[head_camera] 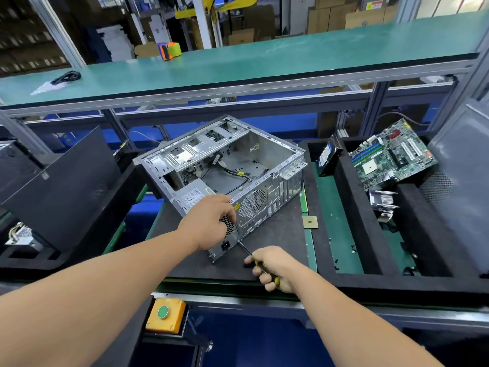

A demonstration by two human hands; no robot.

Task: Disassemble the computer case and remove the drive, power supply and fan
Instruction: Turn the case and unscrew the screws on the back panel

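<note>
An open grey computer case (264, 144) lies on its side on a dark foam mat (275, 234). The power supply (195, 194) sits in its near corner, and the rear fan grille (252, 203) faces me. My left hand (209, 221) grips the case's rear corner over the power supply. My right hand (272, 266) holds a yellow-handled screwdriver (247, 251), its tip touching the rear panel beside the power socket. A removed drive (326, 157) stands in the foam tray at right.
A motherboard (391, 154) and a heatsink (383, 205) lie in the right foam tray (370, 234), with loose screws on the green strip. A black side panel (60, 186) leans at left. A yellow button box (165, 315) sits at the bench front. Shelf (238, 64) overhead.
</note>
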